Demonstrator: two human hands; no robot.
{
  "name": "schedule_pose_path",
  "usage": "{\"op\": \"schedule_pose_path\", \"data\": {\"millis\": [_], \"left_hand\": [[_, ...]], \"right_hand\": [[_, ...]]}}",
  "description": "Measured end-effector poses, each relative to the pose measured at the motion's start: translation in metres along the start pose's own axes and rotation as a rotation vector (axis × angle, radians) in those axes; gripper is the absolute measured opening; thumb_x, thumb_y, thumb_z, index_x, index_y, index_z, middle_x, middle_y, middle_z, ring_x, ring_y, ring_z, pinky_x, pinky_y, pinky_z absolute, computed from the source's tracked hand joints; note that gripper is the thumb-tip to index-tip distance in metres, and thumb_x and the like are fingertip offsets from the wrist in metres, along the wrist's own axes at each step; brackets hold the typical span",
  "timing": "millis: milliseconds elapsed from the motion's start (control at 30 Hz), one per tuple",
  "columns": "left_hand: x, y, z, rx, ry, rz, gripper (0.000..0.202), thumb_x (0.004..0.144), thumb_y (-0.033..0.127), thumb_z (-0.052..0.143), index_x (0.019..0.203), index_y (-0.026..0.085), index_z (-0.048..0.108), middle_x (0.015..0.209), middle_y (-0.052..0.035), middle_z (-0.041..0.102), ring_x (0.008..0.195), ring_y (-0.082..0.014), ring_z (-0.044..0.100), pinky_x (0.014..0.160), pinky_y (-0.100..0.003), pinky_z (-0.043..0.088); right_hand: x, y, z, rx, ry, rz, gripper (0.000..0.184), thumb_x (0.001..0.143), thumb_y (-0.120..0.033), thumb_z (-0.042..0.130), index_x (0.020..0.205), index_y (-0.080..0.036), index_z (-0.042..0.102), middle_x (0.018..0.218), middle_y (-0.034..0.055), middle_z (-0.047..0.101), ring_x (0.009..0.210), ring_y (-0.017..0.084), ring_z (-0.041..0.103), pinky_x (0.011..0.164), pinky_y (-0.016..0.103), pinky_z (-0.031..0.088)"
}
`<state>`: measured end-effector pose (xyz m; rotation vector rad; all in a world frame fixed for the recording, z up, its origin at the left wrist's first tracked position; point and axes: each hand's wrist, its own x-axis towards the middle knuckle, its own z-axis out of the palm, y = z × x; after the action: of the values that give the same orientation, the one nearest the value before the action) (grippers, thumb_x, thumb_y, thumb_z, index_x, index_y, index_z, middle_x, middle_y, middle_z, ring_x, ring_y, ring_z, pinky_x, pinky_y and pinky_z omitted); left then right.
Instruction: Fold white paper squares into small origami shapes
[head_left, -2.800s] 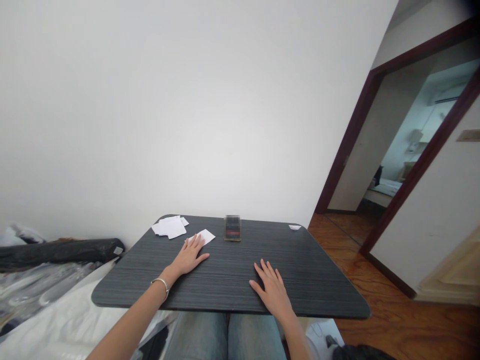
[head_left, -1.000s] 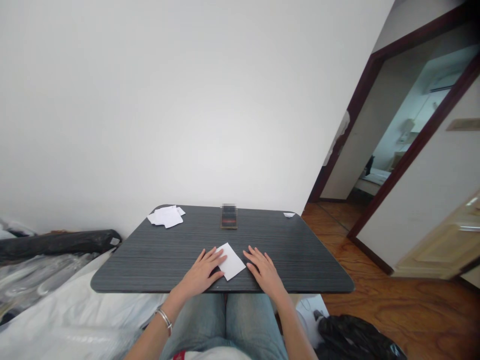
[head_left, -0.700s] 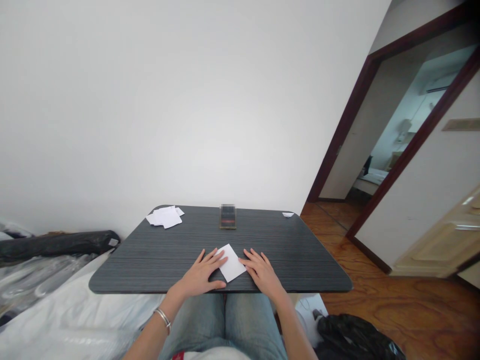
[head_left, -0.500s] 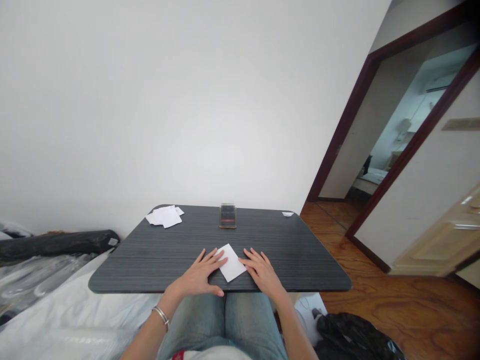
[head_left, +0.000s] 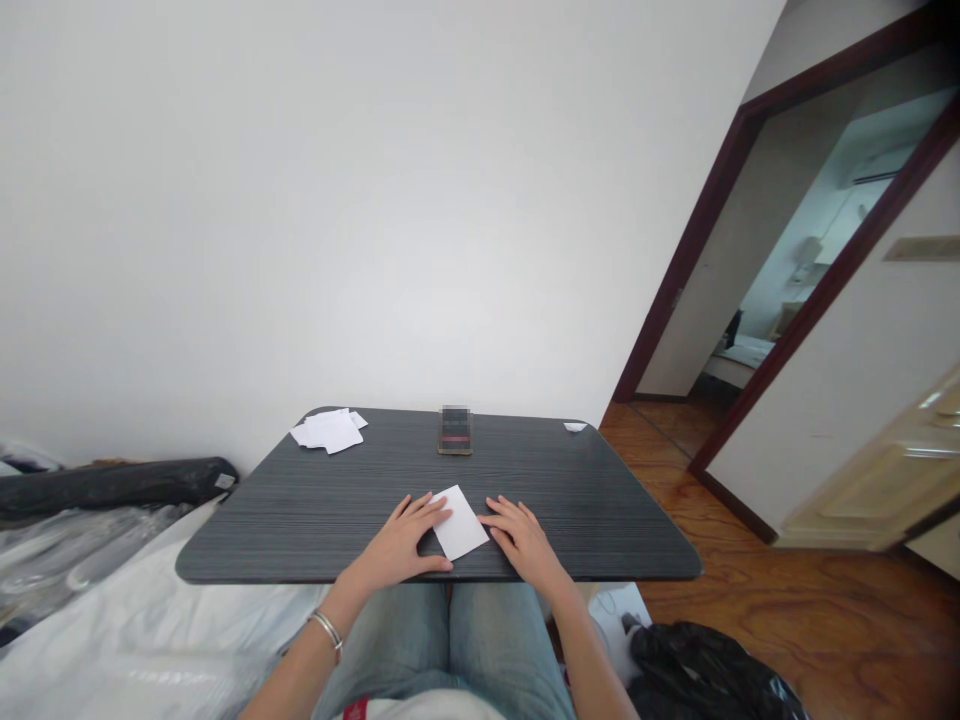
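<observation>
The left hand [head_left: 401,545] is held palm down with its fingers spread, and its thumb is set apart from them, near the paper's near corner. By its fingertips the left side of a white sheet of paper [head_left: 460,528] is covered; the sheet is laid flat between the two hands, one corner pointed away from the person. The right hand [head_left: 525,545] is also held palm down, its fingers loosely spread, and the sheet's right edge is touched by a fingertip. Both hands are rested on a dark table [head_left: 615,520]. Beyond the left hand and to its left, several white papers [head_left: 330,431] are piled loosely. Straight beyond the sheet, between the hands, a dark object [head_left: 455,432] is placed, its face blurred. Beyond the right hand and to its right, a small white scrap [head_left: 574,427] is seen. A bracelet [head_left: 328,632] is worn behind the left hand.
</observation>
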<state>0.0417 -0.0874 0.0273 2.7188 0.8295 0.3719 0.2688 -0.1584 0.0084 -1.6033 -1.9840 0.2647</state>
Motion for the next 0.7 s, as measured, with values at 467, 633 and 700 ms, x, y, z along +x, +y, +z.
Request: {"op": "schedule_pose_path", "data": {"millis": [467, 633, 700], "left_hand": [[0.002, -0.001, 0.003, -0.047, 0.065, 0.02, 0.034, 0.084, 0.035, 0.035, 0.116, 0.032, 0.045, 0.131, -0.0009, 0.037, 0.123, -0.0201, 0.025, 0.1, -0.045, 0.014], [0.004, -0.007, 0.007, -0.135, 0.12, 0.021, 0.032, 0.084, 0.023, 0.036, 0.111, 0.032, 0.051, 0.129, -0.0005, 0.041, 0.121, -0.0192, 0.029, 0.1, -0.044, 0.018], [0.004, -0.009, 0.006, -0.199, 0.15, 0.025, 0.036, 0.083, 0.015, 0.037, 0.111, 0.031, 0.051, 0.129, -0.0007, 0.04, 0.121, -0.0182, 0.03, 0.1, -0.042, 0.021]], "right_hand": [[0.017, -0.002, 0.012, 0.149, 0.103, -0.019, 0.041, 0.077, -0.005, 0.032, 0.108, -0.023, 0.053, 0.111, 0.0038, 0.056, 0.108, 0.017, 0.045, 0.095, 0.04, 0.028], [0.018, -0.001, 0.011, 0.215, 0.137, -0.042, 0.035, 0.078, -0.009, 0.037, 0.104, -0.023, 0.056, 0.106, 0.0047, 0.058, 0.102, 0.019, 0.048, 0.091, 0.039, 0.032], [0.018, -0.002, 0.01, 0.274, 0.161, -0.036, 0.031, 0.079, -0.013, 0.039, 0.102, -0.022, 0.057, 0.098, 0.0053, 0.06, 0.094, 0.019, 0.052, 0.085, 0.036, 0.037]]}}
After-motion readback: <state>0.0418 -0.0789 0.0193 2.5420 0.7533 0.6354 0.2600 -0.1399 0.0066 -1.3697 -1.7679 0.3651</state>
